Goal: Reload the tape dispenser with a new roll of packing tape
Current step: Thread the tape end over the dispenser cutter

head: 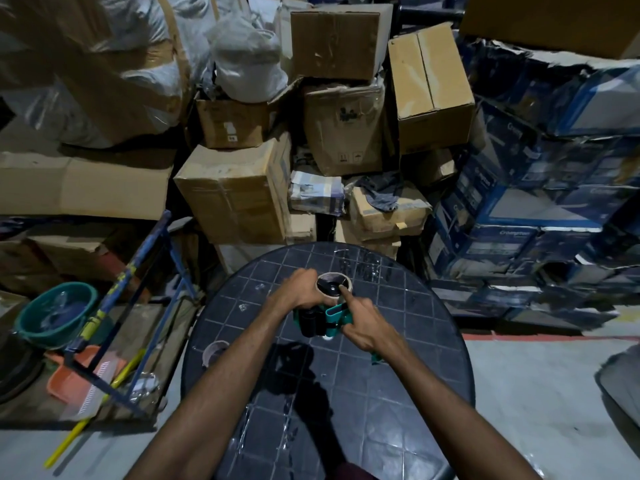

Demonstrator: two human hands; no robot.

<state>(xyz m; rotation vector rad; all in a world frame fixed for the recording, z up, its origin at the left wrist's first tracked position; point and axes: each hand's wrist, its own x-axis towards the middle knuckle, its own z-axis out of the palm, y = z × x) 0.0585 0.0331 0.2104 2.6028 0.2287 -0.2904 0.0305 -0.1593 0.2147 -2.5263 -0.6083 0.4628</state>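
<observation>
A wall of stacked cardboard boxes (pixel 239 192) fills the background, with blue printed cartons (pixel 540 188) piled to the right. In front of them stands a round dark table (pixel 398 358) with a grid-patterned top, and the work happens near its far edge.

On the table lies the green tape dispenser (pixel 329 318), its black roller facing the person. At its far end sits a roll (pixel 334 285) around the dispenser's black hub; only a thin pale ring shows, so it cannot be told whether this is the new tape or a spent core. A second ring (pixel 214 351) lies on the table to the near left, well apart from the dispenser.

The left hand (pixel 300 289) is curled around the left side of the roll, fingers closed on its rim. The right hand (pixel 363 323) grips the dispenser's body and handle, with its forefinger stretched out and its tip pressing on the hub.

The step in hand looks like seating or freeing the roll on the hub. To do it well, the right hand should pin the dispenser flat and steady while the left moves the roll straight along the hub's axis, not tilted, so that it does not jam. The fingers should stay away from the cutting blade near the roller.
</observation>
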